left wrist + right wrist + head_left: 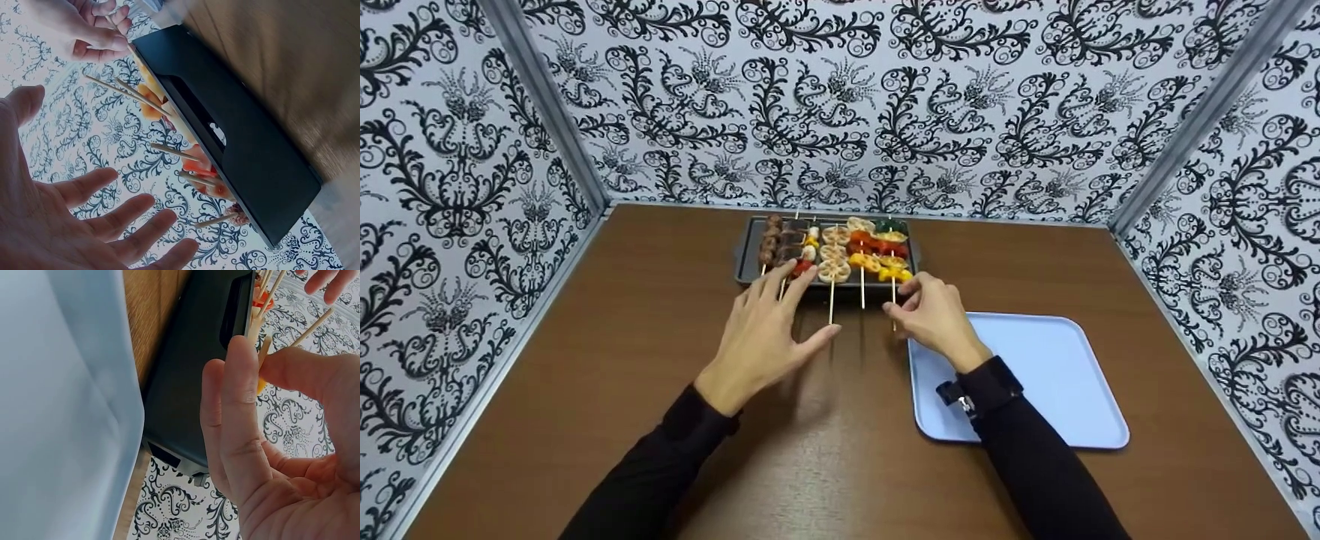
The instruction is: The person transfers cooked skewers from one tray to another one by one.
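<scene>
Though left grip [761, 337] wide and empty, right grip [934, 315] tight on skewer [893, 273] past pan edge [877, 285], room between.

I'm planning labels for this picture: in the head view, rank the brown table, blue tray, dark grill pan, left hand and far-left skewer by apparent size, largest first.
Brown table
Blue tray
Dark grill pan and left hand: too alike to rank, with the hand nearer the camera
Far-left skewer

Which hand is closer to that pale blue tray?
The right hand: it is at the back-left corner of the pale blue tray, pinching a skewer. The left hand is farther off, to the tray's left, near the dark pan.
</scene>
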`<action>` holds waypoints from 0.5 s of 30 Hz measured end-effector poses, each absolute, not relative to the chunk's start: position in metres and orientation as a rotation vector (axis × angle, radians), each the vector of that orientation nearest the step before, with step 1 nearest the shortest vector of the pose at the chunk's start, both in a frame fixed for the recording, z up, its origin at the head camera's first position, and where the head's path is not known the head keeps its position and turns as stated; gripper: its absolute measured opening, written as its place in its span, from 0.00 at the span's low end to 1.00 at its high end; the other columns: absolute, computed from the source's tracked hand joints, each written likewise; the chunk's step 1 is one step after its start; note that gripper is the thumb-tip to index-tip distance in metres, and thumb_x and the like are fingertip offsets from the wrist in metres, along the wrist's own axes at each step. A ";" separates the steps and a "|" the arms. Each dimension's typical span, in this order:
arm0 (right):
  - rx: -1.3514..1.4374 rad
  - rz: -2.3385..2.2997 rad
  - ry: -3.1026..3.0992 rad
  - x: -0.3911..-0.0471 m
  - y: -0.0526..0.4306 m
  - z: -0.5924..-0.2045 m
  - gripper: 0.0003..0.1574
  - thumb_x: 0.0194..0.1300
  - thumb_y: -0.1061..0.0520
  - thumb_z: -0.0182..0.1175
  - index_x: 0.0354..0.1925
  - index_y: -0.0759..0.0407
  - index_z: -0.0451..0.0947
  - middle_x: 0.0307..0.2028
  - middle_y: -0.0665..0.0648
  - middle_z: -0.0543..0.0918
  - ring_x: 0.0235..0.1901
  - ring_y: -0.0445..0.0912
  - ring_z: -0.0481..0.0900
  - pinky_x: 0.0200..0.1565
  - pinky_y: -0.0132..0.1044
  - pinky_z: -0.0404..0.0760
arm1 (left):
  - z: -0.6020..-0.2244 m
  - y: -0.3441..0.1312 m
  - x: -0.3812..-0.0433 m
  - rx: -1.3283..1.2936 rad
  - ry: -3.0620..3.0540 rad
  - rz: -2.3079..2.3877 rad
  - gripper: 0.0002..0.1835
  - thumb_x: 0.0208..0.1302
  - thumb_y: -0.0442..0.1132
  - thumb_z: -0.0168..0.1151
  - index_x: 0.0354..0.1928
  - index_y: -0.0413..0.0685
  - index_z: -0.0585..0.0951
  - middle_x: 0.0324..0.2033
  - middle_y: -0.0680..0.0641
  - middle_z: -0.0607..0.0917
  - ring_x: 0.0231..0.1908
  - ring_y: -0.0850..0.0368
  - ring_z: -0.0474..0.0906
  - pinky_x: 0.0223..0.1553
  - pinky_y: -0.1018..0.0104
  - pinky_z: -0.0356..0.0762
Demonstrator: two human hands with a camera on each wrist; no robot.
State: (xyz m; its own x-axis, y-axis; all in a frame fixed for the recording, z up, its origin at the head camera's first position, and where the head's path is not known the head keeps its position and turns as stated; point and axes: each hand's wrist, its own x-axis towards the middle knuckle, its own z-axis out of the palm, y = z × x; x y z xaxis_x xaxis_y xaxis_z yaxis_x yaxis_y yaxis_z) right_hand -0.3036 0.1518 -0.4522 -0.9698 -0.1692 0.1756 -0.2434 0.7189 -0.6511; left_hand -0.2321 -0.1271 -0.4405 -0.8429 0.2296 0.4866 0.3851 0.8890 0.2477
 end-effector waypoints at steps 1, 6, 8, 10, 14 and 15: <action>0.335 1.121 -2.817 -0.303 0.152 -0.452 0.28 0.58 0.41 0.72 0.47 0.58 0.78 0.26 0.52 0.87 0.20 0.41 0.84 0.32 0.38 0.84 | -0.440 -0.126 -0.232 -0.456 -2.601 -0.467 0.47 0.60 0.79 0.49 0.77 0.69 0.56 0.75 0.44 0.64 0.71 0.41 0.65 0.66 0.35 0.68; 0.300 1.264 -2.816 -0.303 0.150 -0.450 0.25 0.58 0.47 0.72 0.46 0.62 0.78 0.27 0.56 0.87 0.16 0.44 0.85 0.25 0.38 0.86 | -0.439 -0.121 -0.231 -0.482 -2.598 -0.460 0.47 0.61 0.78 0.50 0.78 0.69 0.54 0.74 0.44 0.64 0.72 0.42 0.63 0.69 0.37 0.66; 0.285 1.287 -2.811 -0.304 0.149 -0.448 0.24 0.58 0.48 0.72 0.45 0.62 0.79 0.27 0.57 0.87 0.16 0.44 0.85 0.23 0.38 0.85 | -0.439 -0.120 -0.230 -0.489 -2.592 -0.462 0.47 0.61 0.77 0.51 0.78 0.69 0.55 0.74 0.44 0.64 0.72 0.43 0.63 0.69 0.39 0.66; 0.278 1.291 -2.809 -0.304 0.148 -0.447 0.22 0.58 0.48 0.73 0.44 0.61 0.80 0.27 0.56 0.88 0.16 0.43 0.85 0.23 0.38 0.85 | -0.439 -0.118 -0.229 -0.497 -2.582 -0.467 0.46 0.61 0.77 0.51 0.77 0.69 0.56 0.74 0.44 0.65 0.72 0.43 0.63 0.69 0.40 0.66; 0.271 1.320 -2.817 -0.304 0.147 -0.445 0.17 0.58 0.51 0.73 0.41 0.59 0.81 0.27 0.55 0.88 0.16 0.44 0.85 0.23 0.38 0.86 | -0.440 -0.116 -0.226 -0.507 -2.568 -0.472 0.46 0.60 0.77 0.51 0.77 0.68 0.58 0.74 0.45 0.65 0.72 0.44 0.64 0.67 0.40 0.68; 0.269 1.328 -2.824 -0.304 0.147 -0.444 0.16 0.58 0.52 0.73 0.40 0.59 0.81 0.26 0.55 0.89 0.16 0.44 0.85 0.24 0.38 0.86 | -0.440 -0.116 -0.225 -0.508 -2.565 -0.470 0.46 0.60 0.78 0.51 0.77 0.68 0.58 0.74 0.45 0.66 0.71 0.44 0.64 0.67 0.40 0.68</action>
